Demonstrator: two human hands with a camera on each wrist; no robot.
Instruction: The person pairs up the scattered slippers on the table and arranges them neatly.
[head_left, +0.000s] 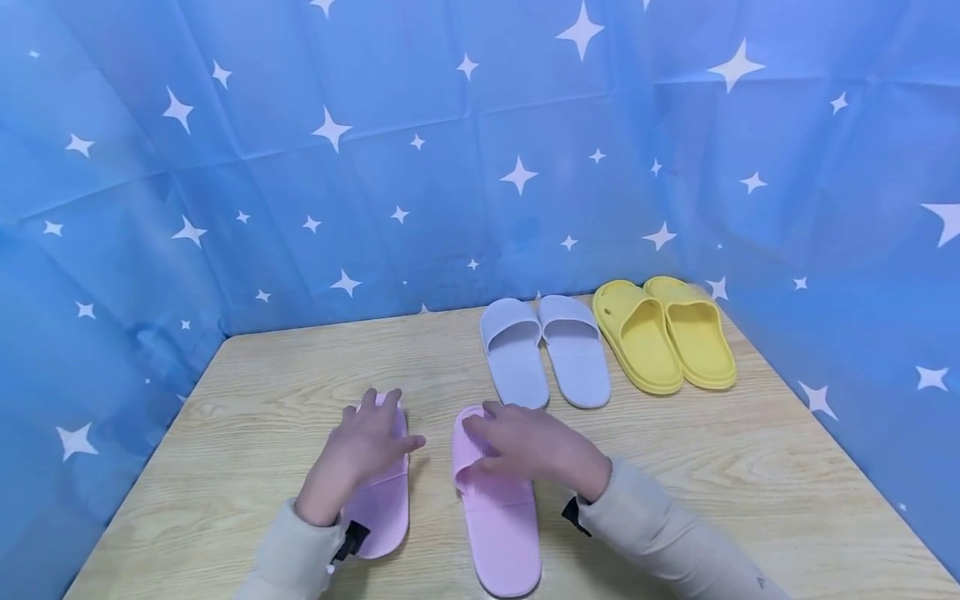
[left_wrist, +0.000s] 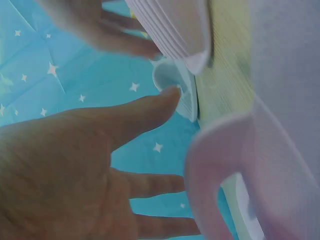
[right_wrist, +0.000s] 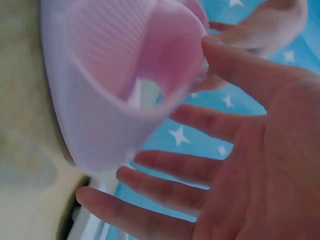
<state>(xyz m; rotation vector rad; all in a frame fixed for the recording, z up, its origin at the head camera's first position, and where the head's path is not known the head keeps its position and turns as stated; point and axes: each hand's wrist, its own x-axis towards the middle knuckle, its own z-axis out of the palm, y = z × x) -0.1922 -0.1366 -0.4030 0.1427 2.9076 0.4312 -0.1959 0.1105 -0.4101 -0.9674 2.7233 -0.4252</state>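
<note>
Two pink slippers lie apart on the wooden table, toes pointing away from me. Over the strap end of the left pink slipper is my left hand, fingers spread and thumb stretched out to the right. In the left wrist view its straight fingers reach behind the pink strap; contact is hard to tell. My right hand hovers at the strap of the right pink slipper. The right wrist view shows its extended fingers beside the pink strap, not curled around it.
Behind the right pink slipper stands a pair of pale lavender slippers, side by side. Farther right sits a pair of yellow clogs near the table's back right corner. A blue curtain with white stars surrounds the wooden table.
</note>
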